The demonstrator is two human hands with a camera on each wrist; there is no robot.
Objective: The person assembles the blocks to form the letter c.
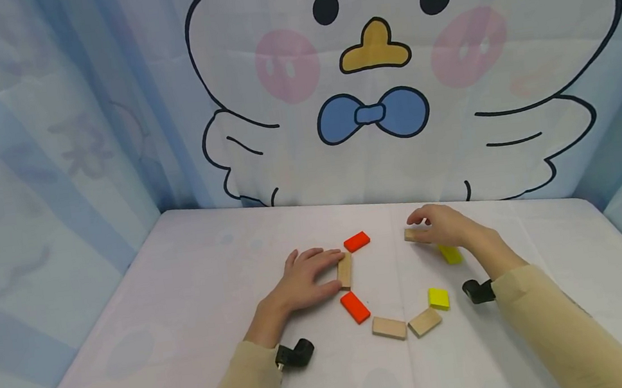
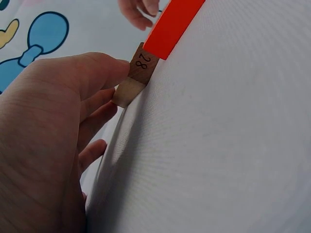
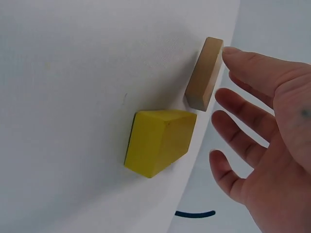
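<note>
Near the middle of the table, my left hand [image 1: 304,282] holds a plain wooden block [image 1: 345,272], with the thumb at its near end and a finger at its far end. The number 28 shows on this block in the left wrist view. Red blocks lie just past each of its ends, one farther off [image 1: 356,241] and one nearer [image 1: 355,307]. My right hand [image 1: 445,224] is at another wooden block [image 3: 205,75]. Its thumb tip is beside that block and its other fingers are spread apart. A yellow block [image 3: 160,141] sits close by, partly under the hand in the head view.
Toward the front, two wooden blocks [image 1: 389,328] [image 1: 424,322] and a yellow block [image 1: 438,299] continue a rough ring of blocks. A white cloth covers the table [image 1: 160,342]. Behind it hangs a curtain [image 1: 377,166] with a cartoon bird.
</note>
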